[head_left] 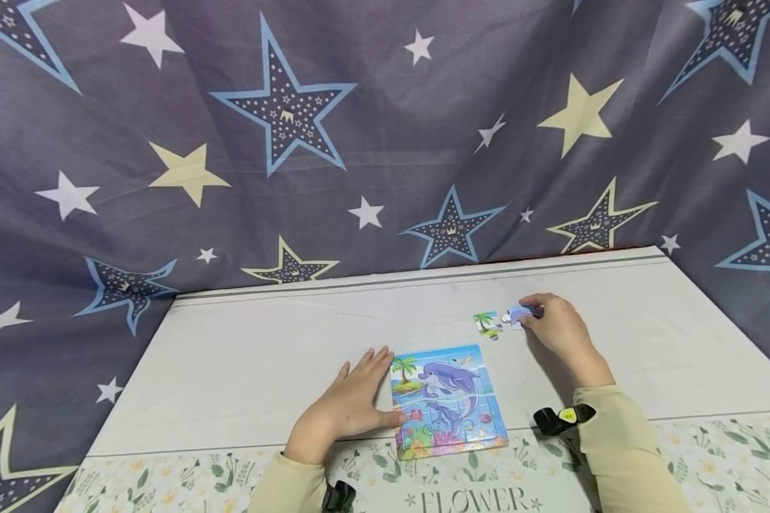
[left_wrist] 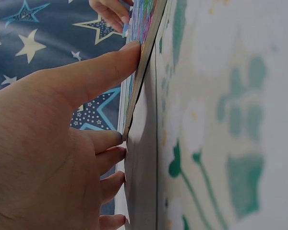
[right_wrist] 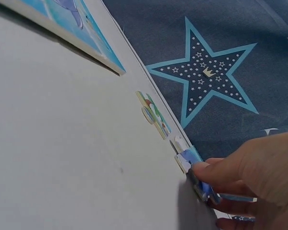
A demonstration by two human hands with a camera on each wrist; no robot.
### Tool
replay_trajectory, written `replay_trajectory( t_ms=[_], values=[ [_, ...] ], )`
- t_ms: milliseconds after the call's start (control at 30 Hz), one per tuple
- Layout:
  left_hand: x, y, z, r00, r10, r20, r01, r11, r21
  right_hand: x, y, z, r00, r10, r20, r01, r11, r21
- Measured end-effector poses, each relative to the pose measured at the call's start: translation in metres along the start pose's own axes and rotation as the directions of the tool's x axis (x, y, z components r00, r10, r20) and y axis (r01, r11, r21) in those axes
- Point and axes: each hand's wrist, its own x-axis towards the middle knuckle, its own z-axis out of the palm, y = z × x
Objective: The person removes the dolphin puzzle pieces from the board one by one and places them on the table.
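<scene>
– While the blue piece is pinched in the right hand, just beside the palm-tree piece on the white table, what helps?
– Light edge grip, I'd judge. Left hand, fingers spread, thumb on the puzzle.
– Unclear?
– Right fingertips hide much; possibly two pieces pinched.

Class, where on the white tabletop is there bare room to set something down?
The white tabletop is bare from its left edge to the left hand, and from the right hand to its right edge. Between them it is crowded: dolphin puzzle, palm-tree piece and pinched blue piece.
</scene>
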Motion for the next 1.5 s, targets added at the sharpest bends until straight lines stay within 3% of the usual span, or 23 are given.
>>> replay_trajectory(
  t_ms=[633,900,1233,1500],
  values=[
    [0.001,-0.003,0.005,1.0,-0.002,-0.002,0.002,1.0,0.012,-0.001,-0.007,-0.003,0.999,-0.052,-0.009,0.052,0.998,0.045],
    [-0.001,0.0,0.002,1.0,-0.018,0.003,0.018,1.0,-0.012,0.002,-0.015,-0.002,0.991,-0.131,0.004,0.13,0.985,0.118],
    [0.001,0.004,-0.002,1.0,0.02,0.014,-0.02,0.999,-0.034,-0.01,-0.027,-0.005,0.969,-0.194,0.152,0.163,0.967,0.193],
    [0.002,0.001,-0.004,1.0,0.003,0.007,-0.003,1.0,-0.001,-0.009,-0.032,0.005,0.947,-0.264,0.183,0.209,0.939,0.273]
  ],
)
